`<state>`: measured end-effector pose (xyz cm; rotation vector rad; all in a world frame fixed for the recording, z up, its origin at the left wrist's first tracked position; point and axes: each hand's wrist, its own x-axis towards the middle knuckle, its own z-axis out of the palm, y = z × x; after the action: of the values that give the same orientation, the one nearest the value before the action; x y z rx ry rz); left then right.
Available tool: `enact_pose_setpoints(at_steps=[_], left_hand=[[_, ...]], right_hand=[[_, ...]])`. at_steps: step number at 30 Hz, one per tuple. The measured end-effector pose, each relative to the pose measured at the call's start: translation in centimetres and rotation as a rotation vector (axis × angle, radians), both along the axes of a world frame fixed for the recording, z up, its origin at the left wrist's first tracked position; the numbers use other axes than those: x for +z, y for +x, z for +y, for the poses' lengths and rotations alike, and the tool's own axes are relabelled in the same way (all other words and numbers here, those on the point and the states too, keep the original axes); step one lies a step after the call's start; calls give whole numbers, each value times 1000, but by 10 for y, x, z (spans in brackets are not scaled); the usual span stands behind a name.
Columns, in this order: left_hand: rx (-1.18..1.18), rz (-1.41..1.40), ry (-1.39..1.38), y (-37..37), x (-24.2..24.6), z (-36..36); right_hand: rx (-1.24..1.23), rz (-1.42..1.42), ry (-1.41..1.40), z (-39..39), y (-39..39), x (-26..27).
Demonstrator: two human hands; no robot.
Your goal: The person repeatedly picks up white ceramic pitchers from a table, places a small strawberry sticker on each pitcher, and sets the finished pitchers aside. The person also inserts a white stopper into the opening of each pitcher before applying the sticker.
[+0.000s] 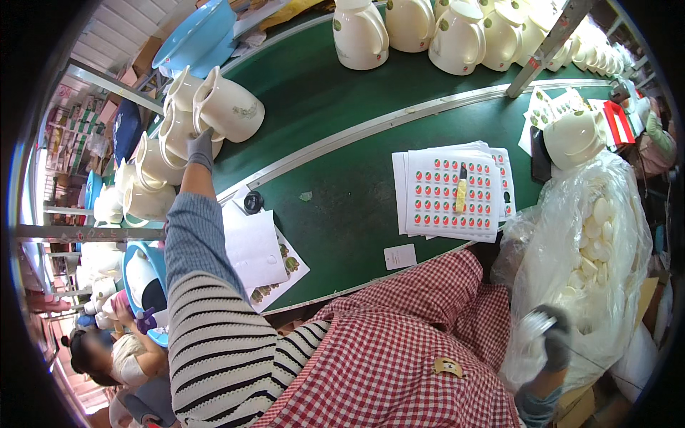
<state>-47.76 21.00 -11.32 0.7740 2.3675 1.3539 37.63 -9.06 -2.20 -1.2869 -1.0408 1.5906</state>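
Note:
My left hand (201, 146), in a grey glove, reaches to the far left side of the bench. Its fingers close at the handle of a cream pitcher (235, 109) with a faint printed picture on its side. Right beside it stand more cream pitchers (182, 134), partly behind the hand. Low on the right, my right hand (557, 334), also gloved, is blurred by motion. It holds a shiny pale object (535, 324), too blurred to name, in front of a clear plastic bag (599, 214) of cream plastic parts.
Sticker sheets (452, 195) with a yellow-handled knife (461, 195) on top lie on the green bench (342, 214). White papers (259, 251) and a black ring-shaped item (253, 202) lie left. More pitchers (361, 35) line the back beyond a metal rail (374, 125). A co-worker (126, 348) sits left.

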Motion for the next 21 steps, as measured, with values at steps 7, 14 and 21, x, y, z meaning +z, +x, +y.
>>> enact_pose_setpoints(at_steps=[7, 14, 21], left_hand=[[-148, 242, 173, 43, -19, 26], [-831, -222, 316, 208, 86, -92], [-1383, -503, 322, 370, 124, -193]], right_hand=[[144, -186, -79, -53, -123, 5], [374, -291, -281, -56, -139, 24], [-48, -16, 439, -27, -143, 74]])
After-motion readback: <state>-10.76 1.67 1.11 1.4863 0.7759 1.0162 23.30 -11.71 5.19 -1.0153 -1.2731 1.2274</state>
